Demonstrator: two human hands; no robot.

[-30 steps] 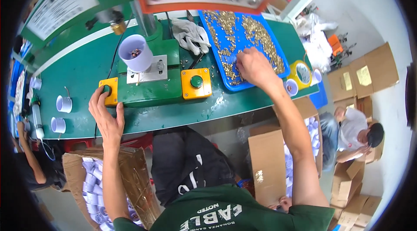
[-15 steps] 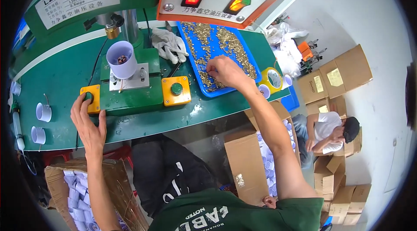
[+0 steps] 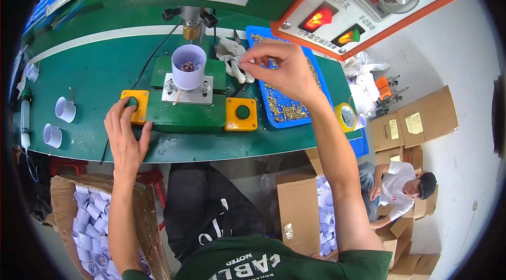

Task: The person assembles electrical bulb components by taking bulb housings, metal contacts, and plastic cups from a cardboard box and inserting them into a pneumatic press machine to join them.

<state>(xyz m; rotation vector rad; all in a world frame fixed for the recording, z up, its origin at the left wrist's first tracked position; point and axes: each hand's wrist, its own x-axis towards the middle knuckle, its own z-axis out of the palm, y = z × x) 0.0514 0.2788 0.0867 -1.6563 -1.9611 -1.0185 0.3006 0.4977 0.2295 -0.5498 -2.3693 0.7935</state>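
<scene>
My left hand (image 3: 126, 133) rests at the left yellow button box (image 3: 139, 106), its fingertips on the green button and its thumb spread apart. It holds nothing. My right hand (image 3: 284, 66) hangs above the left side of the blue tray (image 3: 270, 110), fingertips pinched together and pointing at the press. Anything held in that pinch is too small to make out. A white plastic cup (image 3: 188, 77) stands upright on the press's metal plate (image 3: 174, 96), with small metal-coloured parts in its bottom. Above it hangs the brass press tip (image 3: 191, 32), apart from the cup.
The tray holds many small brass pieces (image 3: 291, 113). A second button box (image 3: 241, 115), a white glove (image 3: 231, 54) and a yellow tape roll (image 3: 345, 116) lie nearby. Loose cups (image 3: 65, 109) stand at left. Cartons of cups (image 3: 100, 222) flank me; another person (image 3: 395, 188) sits at right.
My right hand has risen from the brass pieces and moved toward the press, fingers still pinched. My left hand stays at its button box. The view has shifted, so the bench appears further right.
</scene>
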